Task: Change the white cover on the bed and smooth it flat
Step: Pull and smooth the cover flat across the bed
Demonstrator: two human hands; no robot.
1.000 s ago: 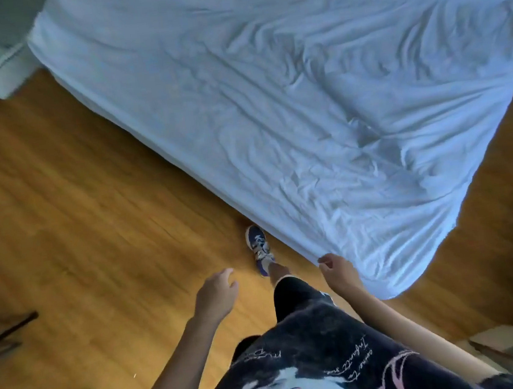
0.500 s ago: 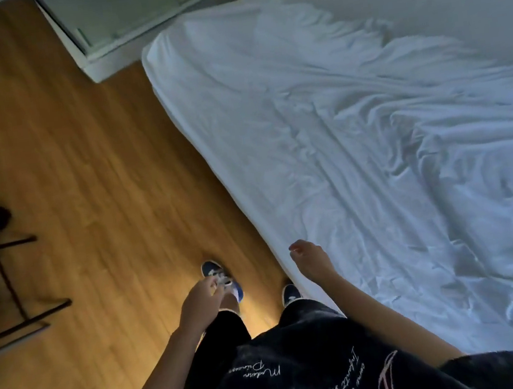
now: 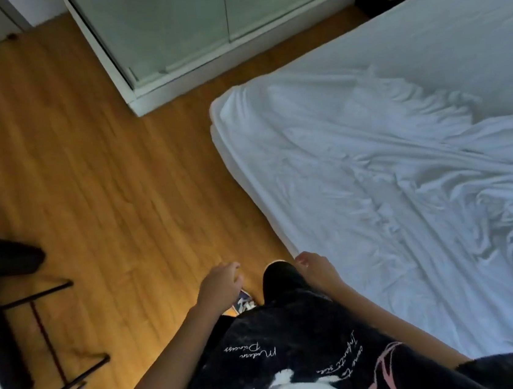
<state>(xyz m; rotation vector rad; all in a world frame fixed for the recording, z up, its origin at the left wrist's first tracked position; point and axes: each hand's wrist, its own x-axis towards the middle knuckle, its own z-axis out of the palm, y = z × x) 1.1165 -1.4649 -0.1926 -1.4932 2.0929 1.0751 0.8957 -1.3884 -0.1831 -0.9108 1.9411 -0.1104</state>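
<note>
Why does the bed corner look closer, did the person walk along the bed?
Yes. The person has walked along the bed's side toward the white cover's far corner and the cabinet.

Wearer's clothing, head view.
Black top (image 3: 298,349) with white script lettering, white-and-pink graphic print; bare forearms; black trouser leg (image 3: 279,279); blue-white patterned shoe (image 3: 244,304).

The white cover (image 3: 391,185) is showing as matt, creased cloth; the floor (image 3: 87,181) is appearing to be smooth, satin-finished wood.
</note>
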